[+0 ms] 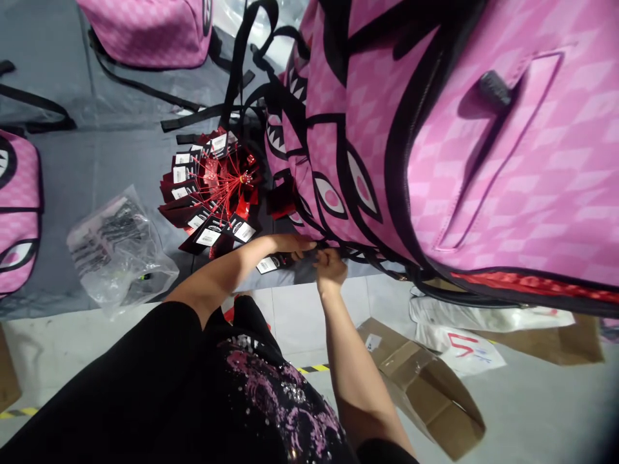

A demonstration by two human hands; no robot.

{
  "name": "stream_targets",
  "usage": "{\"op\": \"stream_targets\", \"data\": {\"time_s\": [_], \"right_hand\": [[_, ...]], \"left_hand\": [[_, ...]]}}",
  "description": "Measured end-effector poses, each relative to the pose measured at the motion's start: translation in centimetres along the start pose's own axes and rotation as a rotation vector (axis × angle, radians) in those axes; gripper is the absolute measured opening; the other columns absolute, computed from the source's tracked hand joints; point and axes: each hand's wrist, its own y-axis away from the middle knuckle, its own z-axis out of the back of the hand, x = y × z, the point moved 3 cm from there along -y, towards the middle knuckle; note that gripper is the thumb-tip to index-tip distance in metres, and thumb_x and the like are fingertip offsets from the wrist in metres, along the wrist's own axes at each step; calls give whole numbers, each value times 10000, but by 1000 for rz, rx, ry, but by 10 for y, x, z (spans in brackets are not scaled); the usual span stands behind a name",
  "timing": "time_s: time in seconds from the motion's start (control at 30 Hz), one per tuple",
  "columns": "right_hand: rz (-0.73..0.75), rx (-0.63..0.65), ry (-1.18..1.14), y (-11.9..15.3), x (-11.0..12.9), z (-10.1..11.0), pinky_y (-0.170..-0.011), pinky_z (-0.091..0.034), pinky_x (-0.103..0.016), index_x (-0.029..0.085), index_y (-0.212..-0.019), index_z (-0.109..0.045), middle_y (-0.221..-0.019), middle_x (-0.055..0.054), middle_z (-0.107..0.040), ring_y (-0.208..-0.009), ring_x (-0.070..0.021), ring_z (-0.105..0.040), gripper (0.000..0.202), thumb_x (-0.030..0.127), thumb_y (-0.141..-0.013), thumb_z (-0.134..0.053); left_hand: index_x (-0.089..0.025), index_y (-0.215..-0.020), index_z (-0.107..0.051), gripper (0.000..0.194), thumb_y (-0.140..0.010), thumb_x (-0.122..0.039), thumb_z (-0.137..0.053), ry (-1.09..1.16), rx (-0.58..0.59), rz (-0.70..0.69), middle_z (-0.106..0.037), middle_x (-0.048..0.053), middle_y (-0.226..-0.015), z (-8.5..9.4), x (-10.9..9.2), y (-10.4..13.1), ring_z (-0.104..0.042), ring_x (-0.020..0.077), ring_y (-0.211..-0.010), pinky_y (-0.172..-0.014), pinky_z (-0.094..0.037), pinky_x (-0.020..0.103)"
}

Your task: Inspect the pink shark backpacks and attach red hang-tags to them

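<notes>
Both hands meet at the lower edge of a pink checkered backpack [302, 177] with printed eyes and teeth, in a row of several. My left hand [293, 245] comes in from the left, fingertips together at the dark edge. A black hang tag [267, 265] with a white label shows just under it. Close by on the right, my right hand [331, 265] is closed in a pinch at the same edge. Whatever is between the fingers is too small to make out. Left of the hands lies a fanned bundle of hang tags [207, 187] on red strings.
A clear plastic bag [123, 248] with dark contents lies on the grey table [130, 154]. More pink backpacks [149, 32] and black straps lie at the back and left. An open cardboard box [425, 386] and white sacks [464, 335] are on the floor at right.
</notes>
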Motion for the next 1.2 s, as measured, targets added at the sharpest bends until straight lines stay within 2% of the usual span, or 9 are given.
{"op": "stream_targets", "data": {"time_s": [0.13, 0.23, 0.33, 0.53, 0.6, 0.73, 0.83, 1.03, 1.2], "right_hand": [[24, -124, -87, 13, 2, 11, -670, -500, -295, 188, -916, -606, -707, -51, -700, -677, -206, -693, 273, 378, -931, -409], [117, -188, -132, 19, 11, 13, -755, -520, -314, 188, -932, -591, -901, -101, -727, -754, -196, -704, 262, 382, -942, -414], [210, -199, -171, 18, 18, 9, -833, -526, -333, 195, -939, -589, -1075, -124, -711, -867, -189, -705, 253, 377, -951, -414], [311, -89, -230, 5, 24, 5, -770, -550, -314, 196, -965, -635, -949, -74, -728, -759, -168, -697, 265, 356, -952, -424], [347, -21, -234, 0, 25, 8, -756, -554, -322, 198, -929, -668, -882, -66, -729, -702, -170, -679, 267, 359, -927, -455], [413, 150, -253, -4, 25, 14, -727, -566, -342, 204, -927, -716, -953, -72, -725, -654, -163, -652, 283, 312, -888, -457], [416, 257, -292, -4, 21, 18, -716, -572, -332, 205, -939, -726, -979, -75, -719, -714, -167, -666, 284, 299, -882, -464], [319, 357, -399, -6, 5, 17, -648, -578, -315, 187, -966, -700, -895, -66, -734, -736, -175, -695, 313, 404, -902, -483], [291, 350, -401, -12, 4, 15, -665, -568, -320, 186, -944, -665, -719, -23, -702, -657, -165, -666, 294, 418, -894, -490]], "left_hand": [[-160, -1254, -591, 610, -672, -91, -759, 52, -112, -72, -717, 21, -892, 6, 17, 24, -674, 147, -814, -753, -520, 227], [-153, -1278, -550, 571, -729, -60, -675, 90, -302, -127, -689, 46, -1002, 1, 21, 30, -654, 150, -928, -838, -507, 251], [-148, -1258, -545, 561, -724, -61, -694, 127, -333, -190, -682, 37, -1018, -9, 20, 29, -651, 130, -933, -841, -504, 226], [-113, -927, -695, 148, -788, -87, -653, 57, -383, -178, -701, 44, -939, -13, 19, 24, -652, 137, -884, -830, -495, 237], [-119, -908, -717, 130, -830, -110, -613, 6, -418, -152, -706, 59, -931, -11, 17, 22, -650, 161, -885, -841, -494, 277], [-166, -866, -750, 106, -826, -154, -653, -159, -486, -184, -670, 99, -1171, -9, 5, 26, -537, 259, -1184, -1019, -404, 406], [-181, -876, -750, 112, -847, -184, -642, -193, -469, -242, -678, 90, -1166, -12, -1, 28, -545, 247, -1169, -985, -417, 380], [-64, -1002, -683, 212, -915, -185, -533, 3, -380, -209, -727, 64, -841, -19, 6, 10, -650, 107, -706, -671, -479, 202], [-98, -915, -720, 152, -860, -193, -615, 4, -319, -235, -745, 42, -845, -19, 6, 3, -672, 111, -778, -716, -470, 178]]}}
